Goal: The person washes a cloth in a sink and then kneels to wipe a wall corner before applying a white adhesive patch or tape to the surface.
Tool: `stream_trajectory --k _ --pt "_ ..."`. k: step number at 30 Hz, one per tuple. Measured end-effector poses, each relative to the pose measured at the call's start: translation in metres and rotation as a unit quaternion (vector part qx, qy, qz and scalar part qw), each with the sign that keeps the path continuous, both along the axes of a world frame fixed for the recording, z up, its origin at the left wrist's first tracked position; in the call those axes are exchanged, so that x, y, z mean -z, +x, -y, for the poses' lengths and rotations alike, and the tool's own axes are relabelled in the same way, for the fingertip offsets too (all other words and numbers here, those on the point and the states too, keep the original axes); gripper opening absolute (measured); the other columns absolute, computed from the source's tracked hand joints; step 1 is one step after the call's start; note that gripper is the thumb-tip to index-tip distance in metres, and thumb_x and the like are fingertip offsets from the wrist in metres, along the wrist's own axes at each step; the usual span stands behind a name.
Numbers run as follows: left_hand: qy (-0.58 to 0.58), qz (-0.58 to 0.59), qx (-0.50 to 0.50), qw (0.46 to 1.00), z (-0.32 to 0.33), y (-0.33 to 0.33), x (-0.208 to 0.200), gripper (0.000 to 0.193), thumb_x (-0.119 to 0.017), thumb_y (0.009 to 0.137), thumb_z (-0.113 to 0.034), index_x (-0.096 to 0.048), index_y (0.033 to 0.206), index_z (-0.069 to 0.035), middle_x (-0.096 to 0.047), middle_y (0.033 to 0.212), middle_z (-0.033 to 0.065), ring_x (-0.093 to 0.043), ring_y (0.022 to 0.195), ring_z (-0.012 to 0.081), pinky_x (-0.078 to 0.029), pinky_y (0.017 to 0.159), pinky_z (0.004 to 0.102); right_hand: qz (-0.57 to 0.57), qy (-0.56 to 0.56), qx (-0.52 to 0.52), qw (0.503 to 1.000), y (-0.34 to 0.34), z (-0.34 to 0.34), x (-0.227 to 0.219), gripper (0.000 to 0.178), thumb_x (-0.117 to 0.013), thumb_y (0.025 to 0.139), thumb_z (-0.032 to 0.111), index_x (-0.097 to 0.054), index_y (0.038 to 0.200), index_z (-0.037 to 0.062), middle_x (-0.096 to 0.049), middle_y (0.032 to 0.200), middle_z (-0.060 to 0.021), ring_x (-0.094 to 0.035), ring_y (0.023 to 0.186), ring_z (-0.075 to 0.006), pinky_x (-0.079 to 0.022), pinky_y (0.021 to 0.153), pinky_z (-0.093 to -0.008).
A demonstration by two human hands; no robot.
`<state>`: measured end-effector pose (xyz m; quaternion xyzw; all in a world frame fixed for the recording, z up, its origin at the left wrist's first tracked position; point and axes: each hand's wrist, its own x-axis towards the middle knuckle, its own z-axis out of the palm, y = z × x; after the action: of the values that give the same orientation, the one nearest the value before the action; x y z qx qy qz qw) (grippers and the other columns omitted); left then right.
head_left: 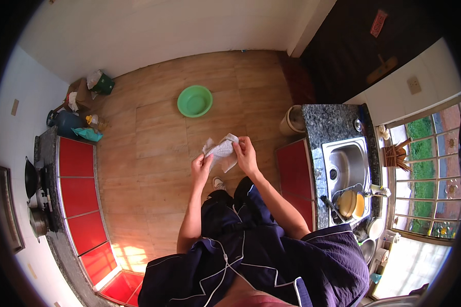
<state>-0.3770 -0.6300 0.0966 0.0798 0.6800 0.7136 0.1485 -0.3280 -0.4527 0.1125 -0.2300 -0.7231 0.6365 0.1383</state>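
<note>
left fingers (207,159) | right fingers (243,147) | pinch white cloth (223,148) | basin (195,102): floor (153,133)

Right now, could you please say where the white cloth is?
In the head view, the white cloth is held between the left hand and right hand, near the picture's centre, below and right of the green basin.

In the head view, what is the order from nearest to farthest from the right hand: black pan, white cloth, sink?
1. White cloth: held by the right hand.
2. Sink: toward the right side.
3. Black pan: at the far left.
</note>
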Motion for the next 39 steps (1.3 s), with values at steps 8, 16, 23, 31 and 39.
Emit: stream_trajectory --k 8,16,23,31,39 --pt "0.167 0.156 -0.064 0.971 -0.003 -0.016 -0.004 0.022 -0.061 0.093 -0.023 -0.062 0.099 -0.002 -0.058 0.087 -0.0023 -0.05 0.077 0.0048 -0.04 0.068 0.0228 0.049 -0.171 -0.069 0.982 -0.032 -0.002 -0.006 0.029 -0.06 0.094 0.024 -0.054 0.108 0.0001 -0.063 0.092 -0.0044 -0.057 0.083 -0.0095 -0.046 0.075 -0.0241" --pt "0.164 0.151 -0.077 0.972 -0.005 -0.023 -0.029 0.023 -0.06 0.094 -0.022 -0.062 0.106 -0.002 -0.06 0.089 -0.0023 -0.052 0.079 0.0046 -0.042 0.069 0.0221 0.061 -0.349 -0.2 0.913 -0.025 -0.008 -0.007 0.035 -0.062 0.092 0.015 -0.041 0.119 0.008 -0.059 0.088 -0.0047 -0.054 0.076 -0.0105 -0.045 0.067 -0.0261" --pt "-0.111 0.022 -0.143 0.983 0.024 -0.012 -0.003 0.021 -0.068 0.085 -0.019 -0.058 0.091 -0.002 -0.048 0.067 -0.0016 -0.045 0.062 0.0063 -0.037 0.052 0.0252 -0.011 -0.163 -0.254 0.953 -0.043 -0.035 0.008 0.026 -0.063 0.088 0.005 -0.051 0.112 0.0047 -0.061 0.082 -0.0049 -0.054 0.068 -0.0098 -0.042 0.059 -0.0238" --pt "-0.285 -0.105 -0.278 0.911 0.032 0.039 -0.039 0.033 -0.067 0.085 -0.022 -0.058 0.115 -0.011 -0.057 0.08 0.0145 -0.06 0.073 0.0276 -0.048 0.067 0.0355 -0.133 0.134 -0.372 0.909 -0.072 -0.013 -0.026 0.015 -0.063 0.085 0.004 -0.063 0.099 -0.0015 -0.063 0.089 -0.019 -0.064 0.082 -0.0328 -0.05 0.069 -0.0374" --pt "-0.484 -0.046 -0.214 0.847 0.036 0.06 -0.034 0.033 -0.077 0.071 -0.032 -0.069 0.095 -0.01 -0.057 0.094 0.0155 -0.057 0.093 0.0343 -0.047 0.079 0.0427 -0.157 0.142 -0.464 0.86 -0.092 0.04 -0.02 0.012 -0.063 0.084 0.005 -0.063 0.096 0.0034 -0.062 0.089 -0.0163 -0.062 0.078 -0.0364 -0.051 0.067 -0.0403"
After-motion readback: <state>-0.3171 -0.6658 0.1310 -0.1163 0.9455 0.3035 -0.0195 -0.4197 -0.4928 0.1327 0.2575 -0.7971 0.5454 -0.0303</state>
